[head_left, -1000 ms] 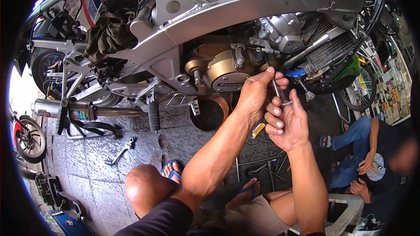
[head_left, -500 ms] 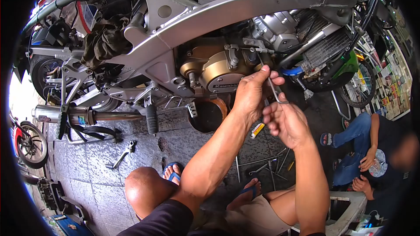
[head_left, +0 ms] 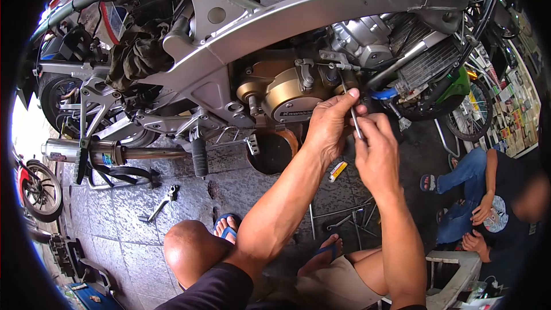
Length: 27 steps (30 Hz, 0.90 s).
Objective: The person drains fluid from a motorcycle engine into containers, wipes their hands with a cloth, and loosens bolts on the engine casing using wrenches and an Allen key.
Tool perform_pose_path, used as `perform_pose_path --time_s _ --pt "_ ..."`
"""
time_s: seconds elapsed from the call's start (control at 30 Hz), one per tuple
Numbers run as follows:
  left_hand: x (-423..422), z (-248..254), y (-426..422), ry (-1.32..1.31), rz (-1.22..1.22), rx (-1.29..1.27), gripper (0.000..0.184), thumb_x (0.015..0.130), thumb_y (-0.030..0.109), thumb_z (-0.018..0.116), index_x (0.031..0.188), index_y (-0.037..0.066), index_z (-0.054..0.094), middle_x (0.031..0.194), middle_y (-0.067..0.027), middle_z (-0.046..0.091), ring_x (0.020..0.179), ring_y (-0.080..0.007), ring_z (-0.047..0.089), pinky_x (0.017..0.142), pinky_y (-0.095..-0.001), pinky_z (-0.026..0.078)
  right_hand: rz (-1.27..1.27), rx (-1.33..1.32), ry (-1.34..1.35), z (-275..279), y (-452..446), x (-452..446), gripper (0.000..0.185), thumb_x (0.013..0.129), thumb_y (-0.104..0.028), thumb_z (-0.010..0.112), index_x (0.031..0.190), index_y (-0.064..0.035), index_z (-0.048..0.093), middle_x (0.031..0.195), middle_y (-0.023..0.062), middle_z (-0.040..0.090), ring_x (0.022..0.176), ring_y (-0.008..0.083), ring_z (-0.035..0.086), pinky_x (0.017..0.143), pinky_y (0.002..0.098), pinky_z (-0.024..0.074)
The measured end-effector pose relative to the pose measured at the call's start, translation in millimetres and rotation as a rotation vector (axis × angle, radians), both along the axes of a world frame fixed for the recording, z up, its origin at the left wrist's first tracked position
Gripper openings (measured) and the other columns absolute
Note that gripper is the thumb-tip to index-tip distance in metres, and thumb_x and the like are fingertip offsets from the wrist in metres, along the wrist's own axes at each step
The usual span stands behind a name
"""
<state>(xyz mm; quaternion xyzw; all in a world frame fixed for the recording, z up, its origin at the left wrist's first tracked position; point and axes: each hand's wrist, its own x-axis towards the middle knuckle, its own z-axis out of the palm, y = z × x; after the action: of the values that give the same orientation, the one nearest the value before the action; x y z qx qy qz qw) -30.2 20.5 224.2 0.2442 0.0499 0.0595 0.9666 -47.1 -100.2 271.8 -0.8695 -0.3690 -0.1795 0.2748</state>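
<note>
A thin metal rod tool (head_left: 354, 119) slants from the gold engine cover (head_left: 287, 95) of a motorcycle down to my hands. My left hand (head_left: 334, 120) pinches its upper part between thumb and fingers, just right of the cover. Lower on the rod, my right hand (head_left: 376, 146) has its fingers closed round the bent end, which they hide. The rod's tip reaches up beside a dark round fitting (head_left: 332, 74) on the engine. Above both hands runs the grey frame beam (head_left: 321, 14).
A round drain pan (head_left: 272, 152) sits under the engine. Several wrenches (head_left: 344, 221), a yellow-white tube (head_left: 338, 171) and a metal lever (head_left: 159, 203) lie on the floor. A seated person in jeans (head_left: 465, 189) is at the right. A dark cloth (head_left: 138, 60) hangs on the frame.
My right hand has gone from loosely open fingers to closed round the rod's lower end, its back now turned up. My left hand keeps its pinch. The view has shifted slightly.
</note>
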Motion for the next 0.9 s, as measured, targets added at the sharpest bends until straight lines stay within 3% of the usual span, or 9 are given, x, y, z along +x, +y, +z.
perform_pose_path --time_s 0.13,0.2,0.23,0.37,0.47,0.5,0.6,0.73,0.9 --pt "-1 11 -6 0.063 0.108 -0.047 0.027 0.093 0.027 0.062 0.092 0.001 0.060 0.081 -0.0104 0.065 0.059 -0.0166 0.058 0.052 -0.0292 0.051 -0.170 0.422 0.523 -8 -7 13 0.013 0.089 -0.011 0.063 0.098 -0.0007 0.063 0.078 0.0059 0.063 0.069 0.0177 0.060 0.066 0.0323 0.0490" --pt "-8 12 -1 0.080 0.016 -0.085 0.030 0.096 0.029 0.056 0.096 -0.001 0.059 0.085 -0.0124 0.066 0.059 -0.0158 0.058 0.051 -0.0287 0.050 -0.063 0.675 1.399 11 -19 11 0.017 0.092 -0.020 0.063 0.095 -0.0031 0.064 0.074 0.0021 0.062 0.064 0.0111 0.056 0.061 0.0261 0.0463" --pt "-10 12 1 0.054 -0.014 -0.039 0.032 0.097 0.030 0.053 0.098 -0.001 0.058 0.087 -0.0133 0.066 0.066 -0.0182 0.060 0.060 -0.0316 0.052 0.118 0.735 1.551 12 -17 7 0.020 0.092 -0.025 0.063 0.093 -0.0053 0.065 0.074 0.0016 0.061 0.062 0.0065 0.053 0.059 0.0209 0.0434" --pt "-4 9 -5 -0.027 0.039 -0.032 0.035 0.099 0.031 0.048 0.103 -0.003 0.057 0.093 -0.0159 0.067 0.078 -0.0209 0.064 0.073 -0.0323 0.054 0.234 0.648 1.314 6 -10 -5 0.017 0.091 -0.023 0.064 0.089 -0.0063 0.063 0.074 0.0020 0.062 0.064 0.0075 0.054 0.058 0.0219 0.0437" --pt "-3 8 -5 -0.001 0.085 -0.017 0.031 0.098 0.028 0.051 0.099 -0.001 0.058 0.090 -0.0146 0.067 0.075 -0.0187 0.062 0.069 -0.0305 0.053 0.047 0.067 0.277 6 -8 -6 0.008 0.083 0.000 0.060 0.091 -0.0006 0.061 0.088 0.0034 0.062 0.070 0.0102 0.055 0.061 0.0273 0.0456" --pt "-4 8 -5 0.037 0.108 -0.004 0.026 0.097 0.026 0.054 0.095 0.000 0.059 0.086 -0.0129 0.067 0.069 -0.0165 0.060 0.065 -0.0287 0.051 0.043 0.034 0.261 6 -11 -5 0.018 0.079 0.005 0.058 0.097 0.0016 0.062 0.092 0.0038 0.062 0.074 0.0105 0.057 0.062 0.0275 0.0461" --pt "-3 6 -5 0.071 0.117 -0.032 0.020 0.093 0.021 0.060 0.086 0.003 0.059 0.080 -0.0095 0.065 0.064 -0.0147 0.059 0.057 -0.0270 0.050 0.149 0.182 0.753 8 -19 8 0.020 0.080 0.002 0.060 0.099 0.0012 0.063 0.095 0.0043 0.063 0.079 0.0112 0.058 0.067 0.0262 0.0458" --pt "-7 13 -4 0.048 0.133 -0.037 0.022 0.096 0.023 0.056 0.091 0.002 0.059 0.082 -0.0094 0.066 0.063 -0.0149 0.059 0.049 -0.0276 0.049 0.276 0.539 1.528 30 -24 36 0.033 0.091 -0.029 0.054 0.105 -0.0003 0.064 0.101 0.0066 0.067 0.081 0.0127 0.057 0.074 0.0290 0.0437" --pt "-15 20 -1 0.084 0.061 0.025 0.023 0.097 0.026 0.052 0.098 0.004 0.059 0.091 -0.0092 0.067 0.074 -0.0182 0.064 0.055 -0.0322 0.052 0.238 0.497 1.517 15 -5 51 0.020 0.089 -0.026 0.060 0.087 -0.0073 0.067 0.077 -0.0031 0.060 0.068 0.0084 0.050 0.058 0.0261 0.0342"
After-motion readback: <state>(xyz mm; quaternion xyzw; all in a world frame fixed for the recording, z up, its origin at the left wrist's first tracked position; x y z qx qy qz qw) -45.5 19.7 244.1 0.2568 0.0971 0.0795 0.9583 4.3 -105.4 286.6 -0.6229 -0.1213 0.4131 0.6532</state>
